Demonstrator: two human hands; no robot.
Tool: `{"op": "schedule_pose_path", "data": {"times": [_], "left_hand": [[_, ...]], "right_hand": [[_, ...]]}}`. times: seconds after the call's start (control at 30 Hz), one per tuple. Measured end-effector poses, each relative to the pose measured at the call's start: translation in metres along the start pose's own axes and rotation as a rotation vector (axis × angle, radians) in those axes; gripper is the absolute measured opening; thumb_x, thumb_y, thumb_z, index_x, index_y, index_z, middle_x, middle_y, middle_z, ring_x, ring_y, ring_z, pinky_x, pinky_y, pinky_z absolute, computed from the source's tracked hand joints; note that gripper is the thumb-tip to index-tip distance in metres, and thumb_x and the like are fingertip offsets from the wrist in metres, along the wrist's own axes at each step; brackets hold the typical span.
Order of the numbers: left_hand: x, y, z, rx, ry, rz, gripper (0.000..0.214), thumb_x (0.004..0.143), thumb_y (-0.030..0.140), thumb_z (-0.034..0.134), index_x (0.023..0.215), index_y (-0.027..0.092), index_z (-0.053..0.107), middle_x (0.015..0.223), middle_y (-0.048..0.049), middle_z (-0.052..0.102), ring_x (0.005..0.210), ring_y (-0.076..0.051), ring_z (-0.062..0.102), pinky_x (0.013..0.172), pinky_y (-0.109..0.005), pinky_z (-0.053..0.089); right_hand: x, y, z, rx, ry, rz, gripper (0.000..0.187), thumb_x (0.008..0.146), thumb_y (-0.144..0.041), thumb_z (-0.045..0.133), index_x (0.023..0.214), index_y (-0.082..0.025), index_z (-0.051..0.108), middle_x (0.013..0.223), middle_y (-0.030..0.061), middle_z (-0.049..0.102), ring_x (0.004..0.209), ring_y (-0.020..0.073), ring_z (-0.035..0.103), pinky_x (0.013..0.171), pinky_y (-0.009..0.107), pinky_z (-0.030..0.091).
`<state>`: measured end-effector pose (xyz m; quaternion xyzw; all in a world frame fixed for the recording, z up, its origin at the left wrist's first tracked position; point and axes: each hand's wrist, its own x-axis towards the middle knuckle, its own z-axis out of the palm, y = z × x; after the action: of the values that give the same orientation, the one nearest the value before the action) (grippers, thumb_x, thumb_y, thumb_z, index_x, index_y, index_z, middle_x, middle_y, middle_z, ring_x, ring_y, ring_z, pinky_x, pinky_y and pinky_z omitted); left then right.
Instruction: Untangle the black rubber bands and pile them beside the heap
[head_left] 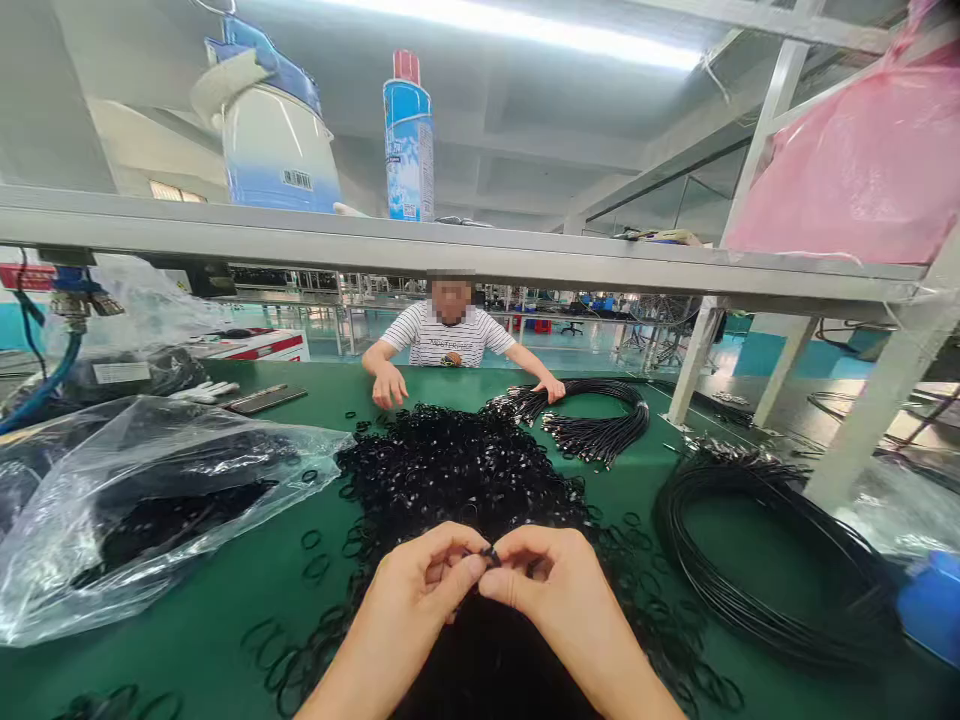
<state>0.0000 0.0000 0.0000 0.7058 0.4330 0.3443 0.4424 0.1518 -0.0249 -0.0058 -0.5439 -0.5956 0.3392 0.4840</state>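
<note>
My left hand [431, 575] and my right hand [544, 575] meet at the middle front, thumbs and forefingers pinched together. Between the fingertips is a small black ring [490, 556], which both hands grip; its shape is partly hidden by the fingers. Beneath and beyond the hands spreads a large heap of black rings [465, 470] on the green table [225, 570]. Several loose rings [315, 568] lie to the left of the heap, and more are scattered to its right.
Across the table a person in a striped shirt [420, 335] has one hand on a cable bundle [600, 420]. At right lies a larger cable coil [690, 560]. A clear plastic bag [225, 540] holds black pieces at left. A metal shelf [450, 245] spans overhead, carrying a spray can [409, 150].
</note>
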Motion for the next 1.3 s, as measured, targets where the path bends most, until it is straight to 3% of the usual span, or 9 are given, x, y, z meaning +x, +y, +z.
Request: {"op": "schedule_pose_path", "data": {"times": [0.13, 0.27, 0.5, 0.7, 0.83, 0.93, 1.1, 1.2, 1.3], "left_hand": [[-0.002, -0.001, -0.003, -0.013, 0.013, -0.014, 0.018, 0.081, 0.034, 0.054, 0.085, 0.019, 0.065, 0.066, 0.0036, 0.054, 0.058, -0.010, 0.042, 0.052, -0.020, 0.034], [-0.002, -0.001, -0.002, -0.091, 0.042, -0.047, 0.016, 0.079, 0.033, 0.058, 0.080, 0.018, 0.063, 0.060, 0.0056, 0.047, 0.053, -0.008, 0.035, 0.048, -0.018, 0.026], [0.003, -0.003, -0.002, -0.372, 0.023, -0.210, 0.021, 0.079, 0.036, 0.059, 0.081, 0.016, 0.056, 0.062, 0.0033, 0.053, 0.047, -0.003, 0.025, 0.044, -0.017, 0.014], [0.000, 0.000, -0.001, -0.471, -0.011, -0.228, 0.020, 0.083, 0.036, 0.055, 0.083, 0.016, 0.051, 0.063, 0.0011, 0.056, 0.045, -0.002, 0.023, 0.042, -0.017, 0.010], [-0.001, -0.002, 0.001, -0.474, -0.046, -0.209, 0.020, 0.084, 0.037, 0.053, 0.084, 0.017, 0.051, 0.061, 0.0023, 0.055, 0.044, -0.003, 0.024, 0.042, -0.017, 0.011], [-0.001, -0.005, 0.003, -0.454, -0.065, -0.197, 0.020, 0.085, 0.038, 0.051, 0.084, 0.018, 0.052, 0.050, 0.0084, 0.041, 0.043, -0.003, 0.022, 0.041, -0.017, 0.012], [-0.001, -0.010, 0.002, -0.435, -0.063, -0.195, 0.017, 0.086, 0.035, 0.051, 0.093, 0.019, 0.052, 0.072, 0.0000, 0.062, 0.046, -0.004, 0.032, 0.042, -0.017, 0.019], [0.001, -0.016, -0.001, -0.403, -0.024, -0.157, 0.019, 0.084, 0.027, 0.054, 0.101, 0.020, 0.054, 0.089, -0.0023, 0.066, 0.063, -0.007, 0.052, 0.055, -0.018, 0.037], [0.003, -0.018, -0.003, -0.358, -0.015, -0.073, 0.028, 0.081, 0.018, 0.056, 0.109, 0.021, 0.055, 0.109, -0.0045, 0.064, 0.098, -0.014, 0.058, 0.085, -0.026, 0.042]], "right_hand": [[-0.002, -0.003, 0.000, 0.137, -0.021, -0.013, 0.022, 0.080, -0.025, 0.055, 0.063, -0.017, 0.067, 0.062, -0.0016, 0.061, 0.065, 0.0137, 0.052, 0.059, 0.023, 0.037], [-0.001, 0.000, -0.003, 0.165, 0.123, 0.017, 0.020, 0.079, -0.022, 0.053, 0.062, -0.018, 0.064, 0.062, -0.0021, 0.060, 0.065, 0.0138, 0.053, 0.057, 0.022, 0.037], [0.006, 0.015, -0.019, -0.301, 0.356, -0.057, 0.023, 0.086, -0.035, 0.050, 0.072, -0.022, 0.064, 0.067, -0.0028, 0.062, 0.058, 0.0150, 0.050, 0.058, 0.026, 0.037], [0.003, 0.013, -0.020, -0.766, 0.321, -0.200, 0.021, 0.088, -0.036, 0.053, 0.076, -0.023, 0.065, 0.077, 0.0007, 0.064, 0.077, 0.0211, 0.055, 0.067, 0.031, 0.035], [-0.007, 0.001, -0.006, -0.530, 0.185, -0.280, 0.003, 0.083, -0.026, 0.062, 0.084, -0.025, 0.065, 0.080, -0.0032, 0.065, 0.078, 0.0168, 0.056, 0.070, 0.028, 0.038], [-0.012, -0.005, 0.004, -0.293, 0.001, -0.219, 0.008, 0.080, -0.019, 0.064, 0.079, -0.027, 0.066, 0.074, -0.0069, 0.066, 0.067, 0.0121, 0.056, 0.062, 0.023, 0.040], [-0.006, 0.004, 0.000, -0.273, 0.139, -0.171, 0.017, 0.083, -0.013, 0.054, 0.078, -0.025, 0.066, 0.070, -0.0062, 0.065, 0.059, 0.0113, 0.054, 0.058, 0.023, 0.041], [-0.001, 0.009, -0.011, -0.416, 0.192, -0.261, 0.022, 0.083, -0.008, 0.051, 0.087, -0.024, 0.066, 0.089, -0.0027, 0.066, 0.079, 0.0141, 0.058, 0.073, 0.026, 0.043], [-0.002, 0.005, -0.023, -0.564, 0.125, -0.299, 0.025, 0.081, -0.005, 0.055, 0.090, -0.025, 0.066, 0.101, -0.0014, 0.063, 0.093, 0.0167, 0.055, 0.081, 0.028, 0.041]]}}
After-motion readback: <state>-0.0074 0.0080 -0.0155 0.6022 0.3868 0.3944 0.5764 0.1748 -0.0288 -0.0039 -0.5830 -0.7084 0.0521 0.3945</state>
